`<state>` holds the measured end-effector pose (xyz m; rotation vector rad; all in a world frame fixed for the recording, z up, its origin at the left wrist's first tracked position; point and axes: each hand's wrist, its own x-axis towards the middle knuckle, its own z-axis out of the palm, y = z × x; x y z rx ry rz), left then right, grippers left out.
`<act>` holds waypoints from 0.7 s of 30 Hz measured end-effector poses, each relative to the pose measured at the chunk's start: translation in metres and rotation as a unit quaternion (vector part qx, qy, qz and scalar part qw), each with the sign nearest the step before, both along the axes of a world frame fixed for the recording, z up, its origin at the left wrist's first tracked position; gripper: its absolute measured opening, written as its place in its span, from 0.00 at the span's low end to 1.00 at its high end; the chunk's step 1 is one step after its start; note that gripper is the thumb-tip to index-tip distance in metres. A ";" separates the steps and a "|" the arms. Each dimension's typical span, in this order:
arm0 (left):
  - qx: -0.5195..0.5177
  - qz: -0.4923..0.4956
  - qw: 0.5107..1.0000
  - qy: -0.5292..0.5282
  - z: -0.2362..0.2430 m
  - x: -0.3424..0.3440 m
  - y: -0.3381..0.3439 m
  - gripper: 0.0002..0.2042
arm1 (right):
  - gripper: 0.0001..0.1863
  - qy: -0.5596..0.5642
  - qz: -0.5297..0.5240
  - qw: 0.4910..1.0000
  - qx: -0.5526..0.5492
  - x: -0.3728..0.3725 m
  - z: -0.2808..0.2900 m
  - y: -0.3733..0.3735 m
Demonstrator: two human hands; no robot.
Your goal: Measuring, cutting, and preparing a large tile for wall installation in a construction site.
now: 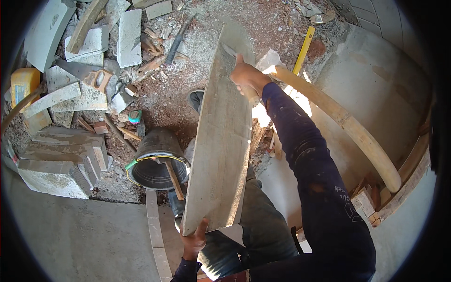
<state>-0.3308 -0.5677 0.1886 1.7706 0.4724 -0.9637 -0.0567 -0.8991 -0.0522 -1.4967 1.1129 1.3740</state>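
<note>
A long pale grey slab point(221, 127) stands tilted in front of my body, its lower end near my lap and its far end blurred. My left hand point(194, 238) grips the lower end, thumb on the broad face and fingers behind it. Near the upper right edge, my right hand point(251, 77) is closed round what looks like a trowel, with a wooden handle end point(254, 97) below the fist. Its thin grey blade lies against the slab's face, mostly hard to make out.
Left of the slab, a black bucket point(157, 176) holds a wooden-handled tool. A handsaw point(97, 80), tape measure point(135, 116), hammer point(177, 42), yellow container point(24, 84) and stacked blocks point(56, 174) lie farther left. At right are a bamboo pole point(345, 120) and yellow level point(303, 50).
</note>
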 end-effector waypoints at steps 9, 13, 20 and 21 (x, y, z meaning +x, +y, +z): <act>0.013 -0.117 0.989 -0.092 0.000 0.011 -0.004 0.13 | 0.46 -0.065 0.138 0.988 -0.027 0.006 -0.004 -0.019; 0.026 0.071 0.992 0.099 0.014 0.017 -0.010 0.13 | 0.45 -0.028 0.145 0.989 -0.001 0.001 -0.008 -0.011; 0.037 -0.010 0.999 0.022 0.011 0.018 -0.014 0.12 | 0.43 -0.037 0.072 0.997 -0.016 0.022 -0.090 -0.048; 0.049 0.017 0.998 0.039 0.012 0.018 -0.014 0.12 | 0.46 -0.049 0.050 0.997 -0.021 0.020 -0.075 -0.035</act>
